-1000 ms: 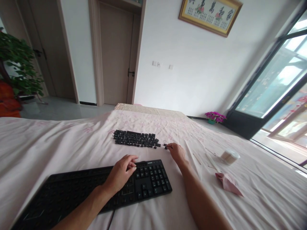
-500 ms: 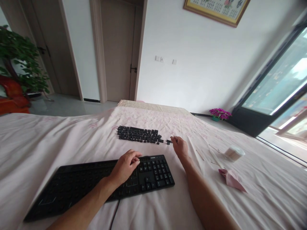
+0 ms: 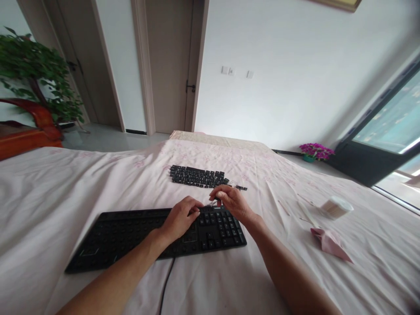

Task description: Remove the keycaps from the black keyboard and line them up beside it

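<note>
Head camera view: a black keyboard (image 3: pixel 131 236) lies flat on a floral cloth (image 3: pixel 213 280), just on the person's side of a packed block of loose keycaps (image 3: pixel 197 177). Taking 12 o'clock as away from the person, that block lies at 1 o'clock from the keyboard, with a gap of cloth between. The keyboard's long axis runs roughly from 8 to 2 o'clock; the number pad (image 3: pixel 226 229) is at the 2 o'clock end with its keys on, the logo edge faces 12, and a cable (image 3: pixel 168 280) trails out toward 6. Most of its stretch toward 8 o'clock appears bare of caps.

Left hand (image 3: pixel 184 215) rests curled at the logo edge, fingertips close together; whether it holds anything I cannot tell. Right hand (image 3: pixel 212 203), at its 3 o'clock, is pinched narrow, seemingly on a thin wire-like piece (image 3: pixel 211 203), too small to be sure of.

The step in hand looks like fine two-handed work on that piece, between keycaps and keyboard. The next move calls for a steady pinch and careful alignment.
</note>
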The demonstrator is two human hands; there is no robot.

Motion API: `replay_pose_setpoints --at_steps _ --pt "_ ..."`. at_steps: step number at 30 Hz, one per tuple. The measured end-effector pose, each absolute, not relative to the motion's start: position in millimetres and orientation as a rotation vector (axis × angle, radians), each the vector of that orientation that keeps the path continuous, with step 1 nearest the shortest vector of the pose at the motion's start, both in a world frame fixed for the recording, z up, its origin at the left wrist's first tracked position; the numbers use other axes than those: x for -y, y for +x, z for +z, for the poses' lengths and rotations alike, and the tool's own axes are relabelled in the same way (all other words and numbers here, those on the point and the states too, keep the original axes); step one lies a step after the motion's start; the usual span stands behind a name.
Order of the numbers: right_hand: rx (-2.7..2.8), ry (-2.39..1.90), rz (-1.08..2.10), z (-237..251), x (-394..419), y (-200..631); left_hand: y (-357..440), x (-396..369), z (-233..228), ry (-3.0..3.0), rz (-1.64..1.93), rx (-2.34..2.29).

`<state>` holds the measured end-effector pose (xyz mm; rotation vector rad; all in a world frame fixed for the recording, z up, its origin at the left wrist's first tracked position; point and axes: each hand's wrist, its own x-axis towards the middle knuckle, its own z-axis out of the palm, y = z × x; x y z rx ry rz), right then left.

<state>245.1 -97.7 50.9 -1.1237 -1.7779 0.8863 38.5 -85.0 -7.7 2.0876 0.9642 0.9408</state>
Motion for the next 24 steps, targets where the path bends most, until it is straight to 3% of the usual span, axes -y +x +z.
replay_pose_setpoints --at_steps 13,24 --pt "1.994 -1.249 0.879 37 101 234 39 86 -9 2.115 0.943 -0.971" --pt "2.169 -1.154 0.663 33 103 227 38 86 -6 2.209 0.873 -0.968"
